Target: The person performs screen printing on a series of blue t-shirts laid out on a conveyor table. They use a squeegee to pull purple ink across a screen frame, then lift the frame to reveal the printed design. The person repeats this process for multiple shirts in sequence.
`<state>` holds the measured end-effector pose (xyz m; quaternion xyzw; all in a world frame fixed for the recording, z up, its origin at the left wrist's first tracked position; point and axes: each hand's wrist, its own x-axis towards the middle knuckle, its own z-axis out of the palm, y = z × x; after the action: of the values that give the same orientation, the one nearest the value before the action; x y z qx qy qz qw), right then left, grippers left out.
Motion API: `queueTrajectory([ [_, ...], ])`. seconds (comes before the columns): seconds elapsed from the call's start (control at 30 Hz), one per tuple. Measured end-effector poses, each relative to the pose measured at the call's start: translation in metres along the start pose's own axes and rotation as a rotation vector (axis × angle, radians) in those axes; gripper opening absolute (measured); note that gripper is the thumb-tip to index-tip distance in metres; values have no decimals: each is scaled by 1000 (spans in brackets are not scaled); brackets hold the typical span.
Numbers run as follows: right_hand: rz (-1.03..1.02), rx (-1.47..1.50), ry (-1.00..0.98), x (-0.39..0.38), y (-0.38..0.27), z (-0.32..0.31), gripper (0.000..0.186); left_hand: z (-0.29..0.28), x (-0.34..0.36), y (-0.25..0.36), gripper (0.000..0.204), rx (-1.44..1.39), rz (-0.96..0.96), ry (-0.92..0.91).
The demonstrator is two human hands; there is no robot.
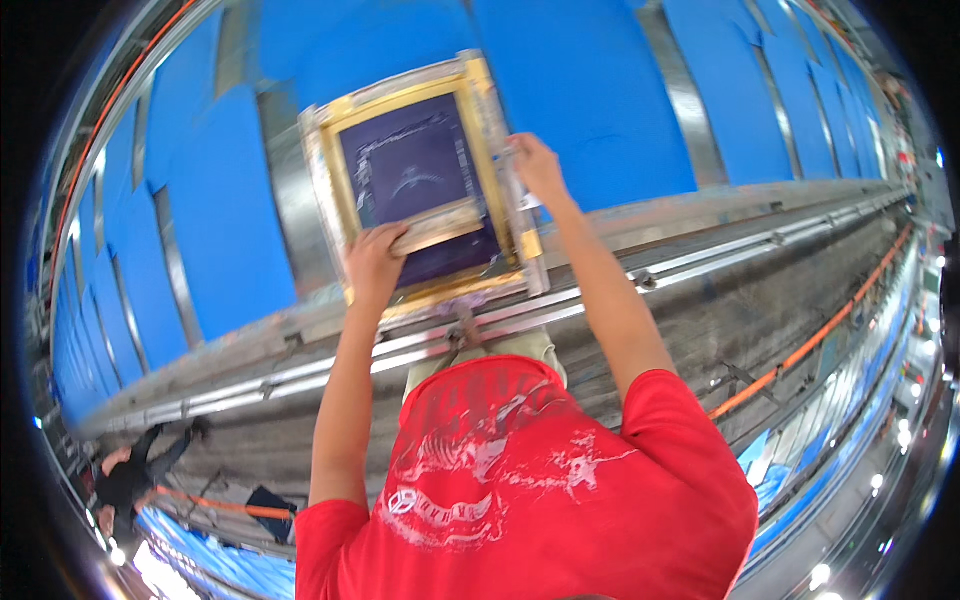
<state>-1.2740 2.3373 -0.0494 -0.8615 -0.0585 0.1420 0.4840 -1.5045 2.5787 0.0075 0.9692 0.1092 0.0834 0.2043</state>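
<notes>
A screen printing frame (487,105) with worn pale edges and yellow tape round its dark purple mesh (400,150) lies on the long table. Fine pale marks show on the mesh. Across its lower part rests a squeegee (440,227) with a light wooden grip. My left hand (374,265) is closed on the squeegee's left end. At the frame's right side, my right hand (541,172) has its fingers bent and closed on the outer edge. Part of the mesh is hidden under the squeegee.
Blue fabric pieces (590,90) lie in a row along the table, with shiny strips (690,110) of its surface between them. A metal rail (700,255) runs along the near edge. Behind me is an orange-edged table (780,375). Another person (130,475) stands at the lower left.
</notes>
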Motion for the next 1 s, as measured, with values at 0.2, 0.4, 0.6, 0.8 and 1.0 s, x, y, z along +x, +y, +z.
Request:
queueTrajectory([
  [0.2, -171, -148, 237, -13, -56, 4, 26, -16, -39, -6, 53, -26, 10, 14],
  [0.4, -128, -25, 169, -77, -165, 73, 26, -84, -80, -77, 61, -67, 4, 122],
  [0.6, -334, 53, 182, -110, -183, 205, 21, -130, -114, -208, 56, -151, 30, 59],
  [0.8, -168, 137, 173, -126, -187, 269, 17, -165, -134, -253, 60, 14, -43, -42],
  [1.0, -189, 106, 172, -126, -183, 292, 14, -171, -140, -263, 68, -109, -88, -48],
])
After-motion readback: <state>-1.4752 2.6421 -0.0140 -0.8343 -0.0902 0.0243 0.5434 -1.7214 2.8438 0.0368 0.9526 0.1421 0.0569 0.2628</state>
